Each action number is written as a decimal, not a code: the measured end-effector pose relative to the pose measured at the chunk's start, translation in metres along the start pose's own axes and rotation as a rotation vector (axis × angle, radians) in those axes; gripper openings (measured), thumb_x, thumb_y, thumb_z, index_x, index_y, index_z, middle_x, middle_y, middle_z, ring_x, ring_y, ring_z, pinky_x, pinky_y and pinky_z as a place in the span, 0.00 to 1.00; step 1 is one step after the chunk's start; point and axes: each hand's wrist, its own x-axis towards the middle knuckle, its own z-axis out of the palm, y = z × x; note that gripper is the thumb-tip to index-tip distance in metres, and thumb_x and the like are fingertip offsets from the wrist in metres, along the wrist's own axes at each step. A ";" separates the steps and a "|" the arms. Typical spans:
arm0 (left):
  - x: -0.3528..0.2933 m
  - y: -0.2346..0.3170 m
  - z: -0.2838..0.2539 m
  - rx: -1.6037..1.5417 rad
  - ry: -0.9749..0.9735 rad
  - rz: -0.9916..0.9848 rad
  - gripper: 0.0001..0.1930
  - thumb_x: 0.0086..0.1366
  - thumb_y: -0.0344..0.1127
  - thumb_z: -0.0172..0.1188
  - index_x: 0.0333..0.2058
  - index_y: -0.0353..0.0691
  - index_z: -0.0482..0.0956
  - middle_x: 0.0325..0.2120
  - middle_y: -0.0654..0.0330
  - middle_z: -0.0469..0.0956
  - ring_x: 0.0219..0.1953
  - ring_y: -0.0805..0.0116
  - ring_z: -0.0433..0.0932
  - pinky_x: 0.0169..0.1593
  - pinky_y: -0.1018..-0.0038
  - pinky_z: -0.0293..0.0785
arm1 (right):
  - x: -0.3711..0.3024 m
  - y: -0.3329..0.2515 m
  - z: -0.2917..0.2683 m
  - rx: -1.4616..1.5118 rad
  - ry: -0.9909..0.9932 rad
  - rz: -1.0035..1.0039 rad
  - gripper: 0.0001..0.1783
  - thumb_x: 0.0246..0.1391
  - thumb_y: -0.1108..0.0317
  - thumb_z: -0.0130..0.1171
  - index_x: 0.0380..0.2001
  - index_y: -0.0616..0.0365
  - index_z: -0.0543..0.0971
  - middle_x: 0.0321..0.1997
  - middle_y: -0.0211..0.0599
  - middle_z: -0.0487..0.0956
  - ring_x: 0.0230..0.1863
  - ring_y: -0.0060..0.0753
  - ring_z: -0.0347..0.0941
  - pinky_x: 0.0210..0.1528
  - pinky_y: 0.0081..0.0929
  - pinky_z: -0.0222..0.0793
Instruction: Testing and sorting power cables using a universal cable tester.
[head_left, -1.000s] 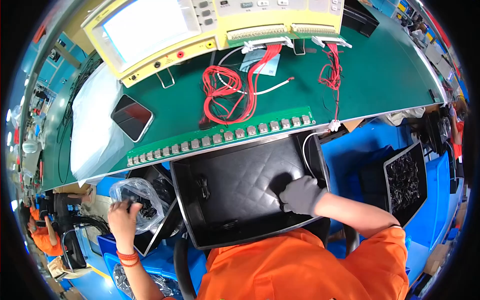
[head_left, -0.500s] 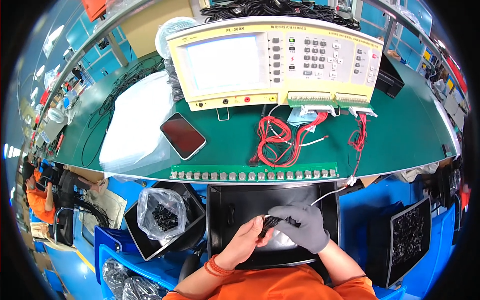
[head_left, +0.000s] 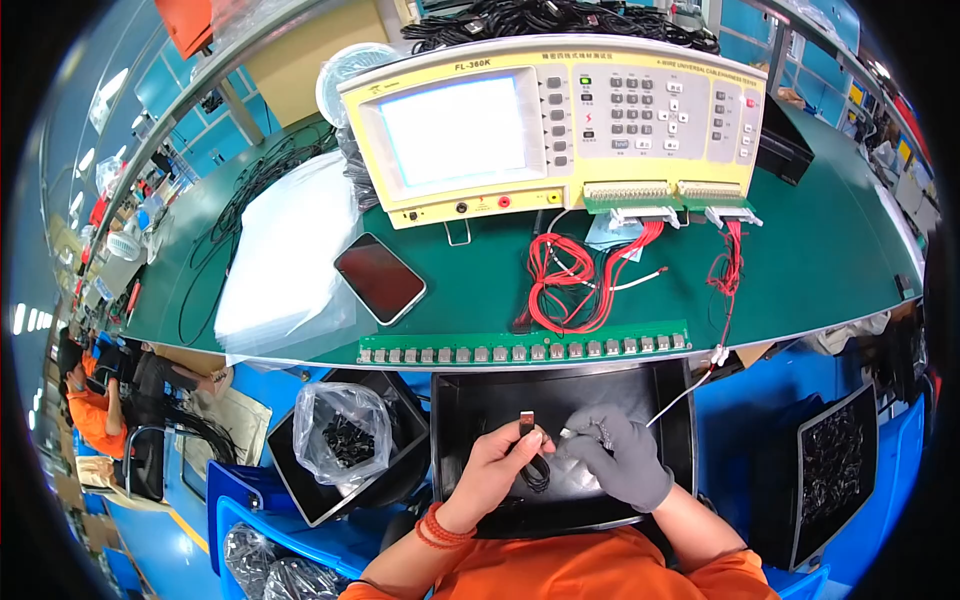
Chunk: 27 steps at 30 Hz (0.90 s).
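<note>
Over the black tray (head_left: 470,392), my bare left hand (head_left: 500,462) pinches a black USB cable (head_left: 537,470). Its metal plug (head_left: 527,420) points up above the thumb, and the coiled cable hangs below the fingers. Close by on the right, my right hand (head_left: 625,460) wears a grey glove, its fingers closed on a small pale connector (head_left: 567,433). A white lead (head_left: 683,398) runs down from the table edge to behind this hand; where it ends is hidden. The plug and the connector are apart.
A yellow cable tester (head_left: 470,190) with red wires (head_left: 560,280) stands on the green table. Along its front edge lies a green socket board (head_left: 520,348); a phone (head_left: 380,280) is behind. Bins flank the tray: one with a bagged heap (head_left: 345,440), another of black parts (head_left: 838,465).
My hands have drawn apart from the bunched black cable. The USB plug now stands up in my left hand, and a pale connector tip shows at my right fingers. The view has shifted slightly.
</note>
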 end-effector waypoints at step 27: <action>0.062 -0.009 0.033 0.686 0.302 0.329 0.19 0.71 0.39 0.45 0.27 0.33 0.77 0.21 0.54 0.77 0.22 0.62 0.76 0.29 0.71 0.69 | 0.021 0.027 -0.007 0.197 0.200 0.166 0.08 0.48 0.73 0.65 0.33 0.61 0.81 0.30 0.32 0.82 0.30 0.18 0.76 0.33 0.18 0.71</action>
